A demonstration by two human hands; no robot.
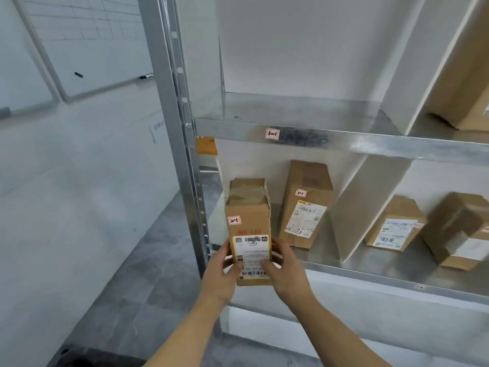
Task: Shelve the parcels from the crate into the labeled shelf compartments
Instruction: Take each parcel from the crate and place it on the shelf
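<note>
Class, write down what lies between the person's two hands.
A cardboard parcel tagged 2-1, gripped by the left hand and right hand, shown in the head view.

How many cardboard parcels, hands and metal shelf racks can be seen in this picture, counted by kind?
cardboard parcels: 5
hands, the left hand and the right hand: 2
metal shelf rack: 1
Total: 8
</note>
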